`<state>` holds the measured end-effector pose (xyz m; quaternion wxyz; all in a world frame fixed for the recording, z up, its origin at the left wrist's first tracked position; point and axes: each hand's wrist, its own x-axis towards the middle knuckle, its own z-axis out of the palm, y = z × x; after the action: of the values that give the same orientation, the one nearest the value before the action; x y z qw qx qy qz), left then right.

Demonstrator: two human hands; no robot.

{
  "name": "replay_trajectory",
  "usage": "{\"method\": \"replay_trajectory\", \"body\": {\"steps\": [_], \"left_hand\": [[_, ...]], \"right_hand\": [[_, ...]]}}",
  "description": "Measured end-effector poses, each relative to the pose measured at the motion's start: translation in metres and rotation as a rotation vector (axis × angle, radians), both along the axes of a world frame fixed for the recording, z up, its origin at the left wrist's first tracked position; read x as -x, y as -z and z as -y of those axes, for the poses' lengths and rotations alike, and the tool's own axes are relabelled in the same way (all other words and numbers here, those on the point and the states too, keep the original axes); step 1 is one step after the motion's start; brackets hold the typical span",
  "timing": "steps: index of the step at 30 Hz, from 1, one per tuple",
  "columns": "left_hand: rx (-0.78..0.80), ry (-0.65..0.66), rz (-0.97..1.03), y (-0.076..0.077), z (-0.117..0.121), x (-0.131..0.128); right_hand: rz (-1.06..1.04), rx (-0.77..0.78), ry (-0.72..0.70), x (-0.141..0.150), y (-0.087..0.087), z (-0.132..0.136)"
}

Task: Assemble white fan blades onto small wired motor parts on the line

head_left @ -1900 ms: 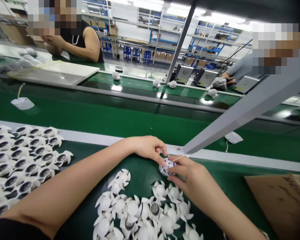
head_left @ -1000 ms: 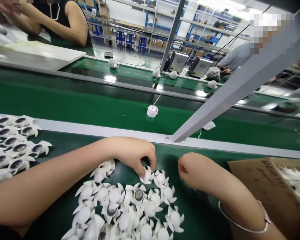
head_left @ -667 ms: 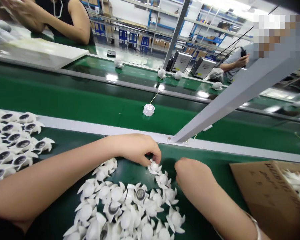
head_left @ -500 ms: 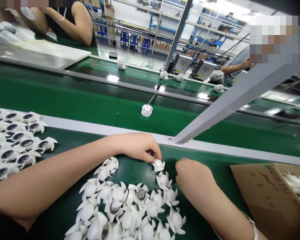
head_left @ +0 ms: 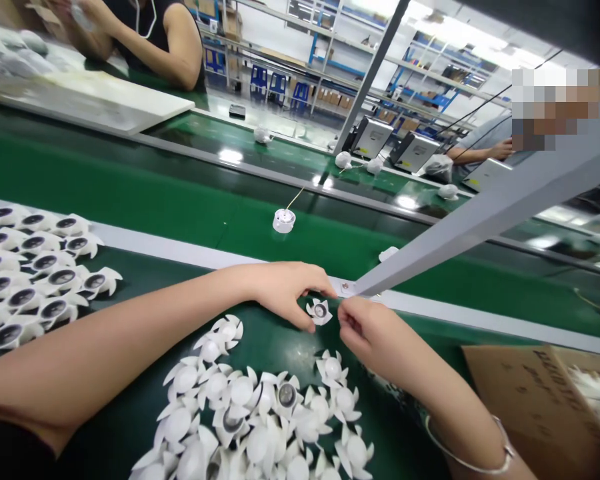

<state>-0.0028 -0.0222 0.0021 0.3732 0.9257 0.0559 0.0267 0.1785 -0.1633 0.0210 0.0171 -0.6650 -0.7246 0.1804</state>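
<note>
My left hand (head_left: pixel 293 290) reaches over the green work surface with thumb and fingers apart. Between them is a small white fan wheel (head_left: pixel 320 311), its dark hub opening facing up; the fingers look clear of its blades. Just right of that wheel, my right hand (head_left: pixel 363 327) is closed with curled fingers, and whatever it may hold is hidden. Below both hands lies a loose pile of white fan wheels (head_left: pixel 257 443), mostly dome side up. At the left, more fan wheels (head_left: pixel 55 310) stand in rows with their dark hubs upward.
A cardboard box (head_left: pixel 525 393) with white parts is at the right. A slanted grey post (head_left: pixel 445 223) rises beyond my right hand. On the green conveyor (head_left: pixel 190 213) sits a white round housing (head_left: pixel 284 221) with a wire. Two co-workers are across the line.
The fan wheel by my left hand went from dome up to hub opening up. My left fingers have spread from a pinch around it. My right hand has moved slightly left, closer to it.
</note>
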Motion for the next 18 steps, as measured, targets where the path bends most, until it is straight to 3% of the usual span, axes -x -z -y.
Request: {"method": "replay_trajectory", "body": {"steps": [3,5,12,18], "left_hand": [[-0.064,-0.009,0.014,0.006,0.0,-0.004],[-0.063,-0.032,0.006,0.01,-0.001,-0.006],[-0.039,-0.048,0.013,0.017,-0.004,-0.007],[-0.026,-0.06,0.027,0.019,-0.004,-0.007]], "right_hand": [[-0.142,-0.112,-0.054,0.006,0.01,-0.008],[-0.119,-0.159,-0.068,0.012,0.017,-0.01],[0.357,-0.293,-0.096,0.033,0.024,-0.006],[0.526,-0.326,-0.193,0.039,0.021,-0.004]]}}
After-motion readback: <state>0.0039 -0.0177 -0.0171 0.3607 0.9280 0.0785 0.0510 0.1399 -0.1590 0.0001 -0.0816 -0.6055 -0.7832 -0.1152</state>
